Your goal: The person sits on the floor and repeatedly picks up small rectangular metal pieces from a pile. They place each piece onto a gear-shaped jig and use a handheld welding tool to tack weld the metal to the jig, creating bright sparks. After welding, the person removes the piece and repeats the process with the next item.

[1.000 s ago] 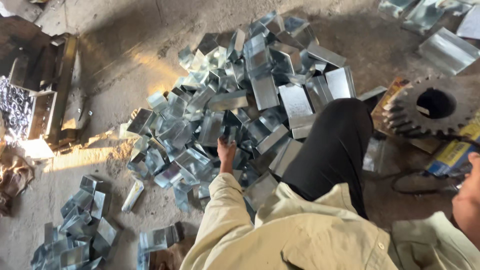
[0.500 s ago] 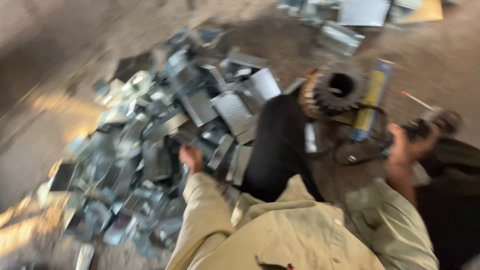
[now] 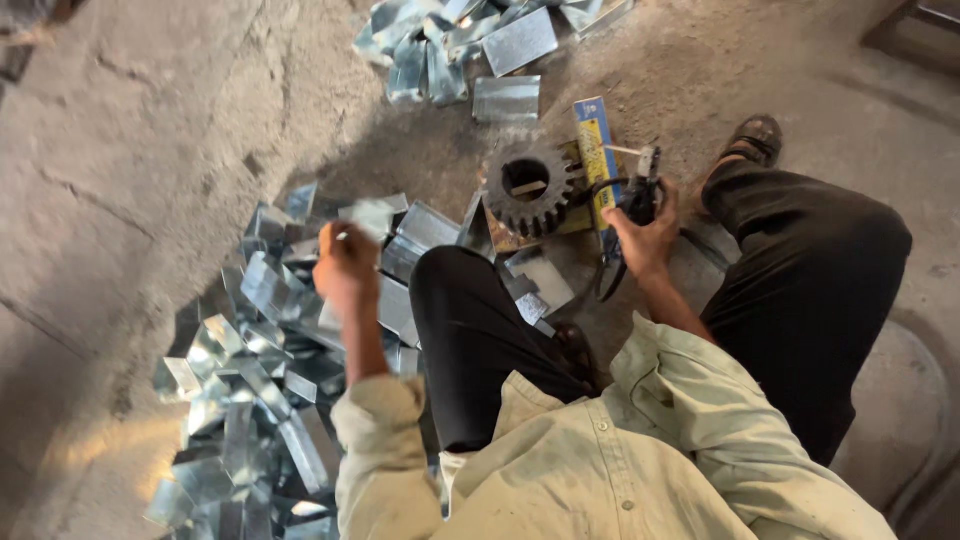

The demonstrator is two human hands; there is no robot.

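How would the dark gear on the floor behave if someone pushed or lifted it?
The gear looks like thick solid metal, so probably heavy and stiff. It lies flat, so a push would likely slide it, not roll it. Its teeth should give grip, though the surface may be greasy.

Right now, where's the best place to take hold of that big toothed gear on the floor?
Come from above and hook fingers into the centre bore of the gear. It lies flat, so the hole faces up, while the toothed rim looks awkward to pinch and has a blue strip close on its right.
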